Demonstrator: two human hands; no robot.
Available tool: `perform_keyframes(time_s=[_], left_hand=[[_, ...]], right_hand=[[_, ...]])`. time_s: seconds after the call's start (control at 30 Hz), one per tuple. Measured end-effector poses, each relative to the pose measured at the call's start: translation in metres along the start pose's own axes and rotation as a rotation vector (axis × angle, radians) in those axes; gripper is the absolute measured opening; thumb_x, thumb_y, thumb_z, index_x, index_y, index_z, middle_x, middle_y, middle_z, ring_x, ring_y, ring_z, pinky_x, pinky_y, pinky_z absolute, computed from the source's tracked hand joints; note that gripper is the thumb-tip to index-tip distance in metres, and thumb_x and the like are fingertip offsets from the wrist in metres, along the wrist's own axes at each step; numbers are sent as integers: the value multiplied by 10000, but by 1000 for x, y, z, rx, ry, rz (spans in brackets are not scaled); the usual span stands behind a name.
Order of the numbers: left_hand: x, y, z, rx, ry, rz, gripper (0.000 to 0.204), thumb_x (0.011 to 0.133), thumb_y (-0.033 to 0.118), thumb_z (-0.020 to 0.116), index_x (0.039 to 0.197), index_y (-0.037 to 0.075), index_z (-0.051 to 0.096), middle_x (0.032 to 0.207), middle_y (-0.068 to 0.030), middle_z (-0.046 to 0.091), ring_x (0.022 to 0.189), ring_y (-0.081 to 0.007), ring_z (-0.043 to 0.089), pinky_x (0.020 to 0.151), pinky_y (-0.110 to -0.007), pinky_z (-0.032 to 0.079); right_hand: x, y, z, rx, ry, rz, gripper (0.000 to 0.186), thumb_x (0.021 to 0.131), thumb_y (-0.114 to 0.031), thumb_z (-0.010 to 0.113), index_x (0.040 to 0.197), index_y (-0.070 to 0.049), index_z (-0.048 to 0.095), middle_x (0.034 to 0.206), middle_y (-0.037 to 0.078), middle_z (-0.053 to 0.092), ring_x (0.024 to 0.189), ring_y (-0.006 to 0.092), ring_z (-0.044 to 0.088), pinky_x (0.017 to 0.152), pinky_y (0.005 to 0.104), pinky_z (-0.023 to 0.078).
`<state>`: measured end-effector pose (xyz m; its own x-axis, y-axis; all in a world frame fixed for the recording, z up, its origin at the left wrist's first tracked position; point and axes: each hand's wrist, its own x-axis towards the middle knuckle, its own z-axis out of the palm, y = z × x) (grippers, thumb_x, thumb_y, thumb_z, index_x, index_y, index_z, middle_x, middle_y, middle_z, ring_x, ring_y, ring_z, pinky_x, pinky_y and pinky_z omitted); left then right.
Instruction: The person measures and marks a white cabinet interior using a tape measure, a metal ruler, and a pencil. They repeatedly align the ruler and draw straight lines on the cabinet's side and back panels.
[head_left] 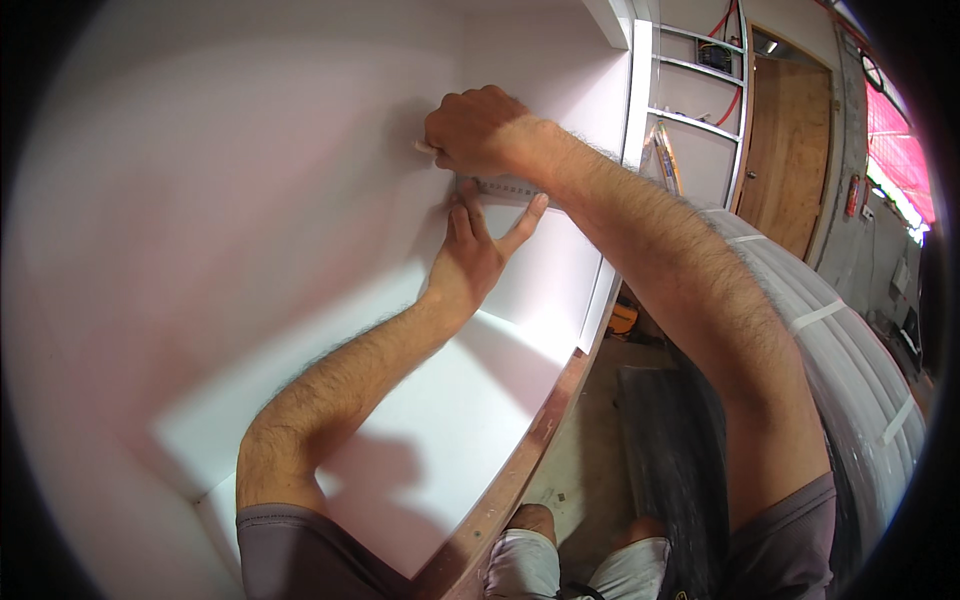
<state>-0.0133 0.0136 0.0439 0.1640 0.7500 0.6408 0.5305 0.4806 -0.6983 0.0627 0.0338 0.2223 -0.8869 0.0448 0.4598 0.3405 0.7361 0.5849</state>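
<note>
My right hand (480, 130) is closed in a fist against the white panel corner, its forearm crossing in from the right. A thin pale tip (425, 148) pokes out from under its curled fingers; the rest of that thing is hidden. Just below, my left hand (468, 255) has its fingers spread, the tips pressing at a ruler-like strip (512, 188) with a row of dark marks. This strip lies across the inner white side panel (545, 265), partly covered by my fingers and right wrist.
The white box-like cabinet has a wooden front edge (505, 483). To the right lie a plastic-wrapped bundle of long pieces (835, 340) and a dark sheet (665, 460) on the floor. Farther off are a metal frame (700, 118), a wooden door (785, 150) and an orange tool (622, 318).
</note>
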Motion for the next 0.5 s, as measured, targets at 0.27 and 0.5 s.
perform_keyframes(time_s=[0.27, 0.5], left_hand=[[-8, -12, -4, 28, -46, -5, 991, 1037, 253, 677, 1729, 196, -29, 1448, -537, 443, 1390, -543, 533, 1184, -431, 464], [-5, -1, 8, -121, 52, -80, 941, 1007, 181, 688, 1739, 231, 99, 1417, -575, 428, 1391, -578, 501, 1198, -439, 440]], right_hand=[[11, -14, -6, -22, 4, -17, 171, 922, -198, 715, 826, -65, 764, 827, 119, 749, 796, 308, 757, 717, 450, 604], [-3, -5, -15, -68, -36, 0, 149, 927, -188, 711, 875, -68, 784, 862, 122, 761, 828, 312, 766, 745, 442, 615]])
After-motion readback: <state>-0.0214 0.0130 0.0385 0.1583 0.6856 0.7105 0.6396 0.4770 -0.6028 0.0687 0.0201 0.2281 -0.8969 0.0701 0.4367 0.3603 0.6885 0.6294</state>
